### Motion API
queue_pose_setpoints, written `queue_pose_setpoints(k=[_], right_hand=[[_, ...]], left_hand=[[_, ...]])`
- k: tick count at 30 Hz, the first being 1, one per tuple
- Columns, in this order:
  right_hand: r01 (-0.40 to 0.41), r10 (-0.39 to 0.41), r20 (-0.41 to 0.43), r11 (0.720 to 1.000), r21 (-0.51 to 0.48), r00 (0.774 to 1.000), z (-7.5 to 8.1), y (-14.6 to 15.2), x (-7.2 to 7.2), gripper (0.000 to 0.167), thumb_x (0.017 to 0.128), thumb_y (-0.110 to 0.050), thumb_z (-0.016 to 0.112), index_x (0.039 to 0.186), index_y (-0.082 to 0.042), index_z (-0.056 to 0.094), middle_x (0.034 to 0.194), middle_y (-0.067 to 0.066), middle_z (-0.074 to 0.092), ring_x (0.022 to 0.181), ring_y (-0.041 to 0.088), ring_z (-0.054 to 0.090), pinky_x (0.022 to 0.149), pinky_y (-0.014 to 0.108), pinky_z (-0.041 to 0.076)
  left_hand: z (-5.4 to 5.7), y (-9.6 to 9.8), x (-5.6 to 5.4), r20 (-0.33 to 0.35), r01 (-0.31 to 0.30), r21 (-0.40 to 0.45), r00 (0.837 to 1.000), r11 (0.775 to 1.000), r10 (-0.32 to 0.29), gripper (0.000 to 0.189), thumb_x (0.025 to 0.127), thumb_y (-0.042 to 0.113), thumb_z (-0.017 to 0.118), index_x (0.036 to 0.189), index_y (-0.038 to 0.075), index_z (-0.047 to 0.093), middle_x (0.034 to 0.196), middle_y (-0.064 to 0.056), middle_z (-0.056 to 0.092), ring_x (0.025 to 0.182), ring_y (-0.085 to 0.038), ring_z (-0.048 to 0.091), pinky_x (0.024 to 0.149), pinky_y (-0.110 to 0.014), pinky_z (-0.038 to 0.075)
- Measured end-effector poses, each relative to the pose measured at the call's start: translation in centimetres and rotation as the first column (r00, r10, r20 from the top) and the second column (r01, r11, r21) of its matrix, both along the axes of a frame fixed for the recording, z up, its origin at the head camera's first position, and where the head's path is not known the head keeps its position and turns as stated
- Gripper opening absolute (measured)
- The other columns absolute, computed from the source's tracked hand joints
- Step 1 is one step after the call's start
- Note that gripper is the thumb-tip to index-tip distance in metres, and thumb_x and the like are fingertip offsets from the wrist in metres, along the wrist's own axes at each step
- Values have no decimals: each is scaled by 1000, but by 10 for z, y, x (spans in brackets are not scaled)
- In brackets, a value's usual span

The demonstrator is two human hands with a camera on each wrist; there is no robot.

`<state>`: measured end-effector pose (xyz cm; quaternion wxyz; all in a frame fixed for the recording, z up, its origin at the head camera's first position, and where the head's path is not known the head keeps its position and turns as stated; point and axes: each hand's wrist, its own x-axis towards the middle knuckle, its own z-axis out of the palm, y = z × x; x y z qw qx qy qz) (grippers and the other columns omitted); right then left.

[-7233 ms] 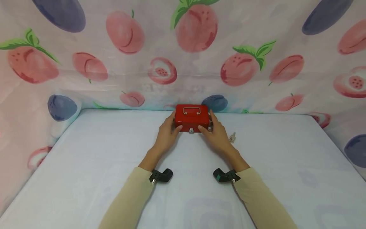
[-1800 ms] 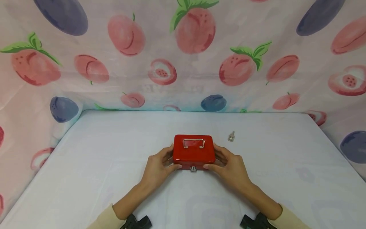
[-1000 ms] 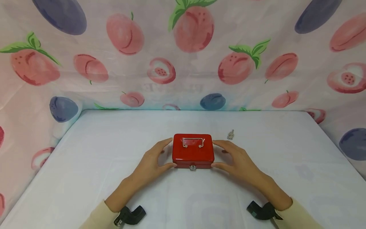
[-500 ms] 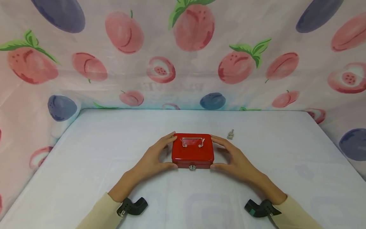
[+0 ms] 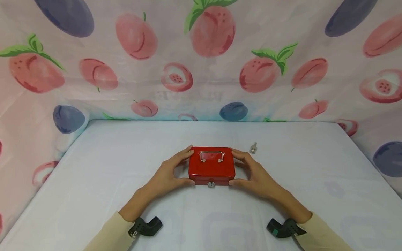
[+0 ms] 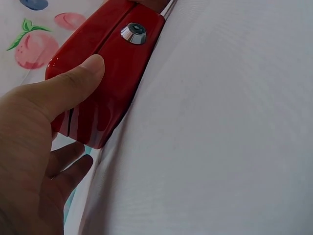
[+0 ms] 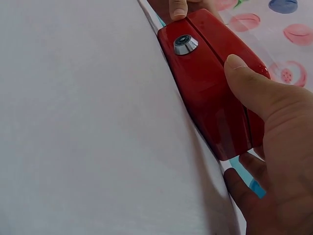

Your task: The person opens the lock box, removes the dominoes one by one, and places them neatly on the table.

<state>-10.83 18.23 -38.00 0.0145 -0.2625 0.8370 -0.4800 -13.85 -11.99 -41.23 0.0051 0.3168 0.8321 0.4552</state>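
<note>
A red metal cash box [image 5: 211,170] lies lid down-closed on the white cloth, its wire handle folded flat on the lid and its round silver lock [image 5: 211,184] facing me. My left hand [image 5: 166,176] holds its left end, thumb at the front corner and fingers at the back corner. On the other end my right hand [image 5: 257,174] grips it the same way. In the left wrist view the left thumb [image 6: 73,88] presses the front face across the lid seam. The right thumb [image 7: 249,85] does likewise in the right wrist view. Some fingertips are hidden behind the box.
Behind the box and to its right, a small bunch of keys [image 5: 253,148] lies on the cloth-covered table [image 5: 125,150]. A fruit-printed curtain [image 5: 201,80] rises along the table's back edge. Black wrist cameras [image 5: 146,226] sit at both cuffs.
The cash box has come from the table's back edge toward me. A second ago both hands were spread looser around it; since then the fingers have closed in on its corners.
</note>
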Motion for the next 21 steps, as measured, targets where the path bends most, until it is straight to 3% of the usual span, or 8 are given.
queue_pose_setpoints(k=[9, 16, 21], right_hand=[[12, -11, 40, 1000, -29, 999, 0, 1, -2, 71, 75, -4, 81, 136, -2, 42, 146, 13, 41, 127, 32, 46, 96, 48, 43], [15, -12, 59, 998, -56, 998, 0, 1, -3, 70, 75, -4, 81, 135, -2, 44, 145, 13, 43, 126, 32, 48, 95, 48, 44], [14, -10, 64, 998, -61, 998, 0, 1, -4, 70, 75, -5, 81, 134, -2, 44, 144, 13, 44, 126, 33, 48, 96, 49, 43]], left_hand=[[0, 3, 1, 16, -9, 59, 1000, 998, 8, 87, 69, 10, 86, 144, 9, 42, 152, -5, 32, 129, -25, 45, 99, -42, 43], [2, 3, 1, 34, -25, 49, 999, 998, 23, 85, 71, 14, 86, 145, 18, 43, 151, 7, 34, 128, -16, 46, 98, -35, 44], [2, 3, 1, 53, -23, 70, 998, 997, 20, 83, 72, 14, 85, 145, 19, 44, 151, 7, 34, 126, -16, 48, 96, -36, 45]])
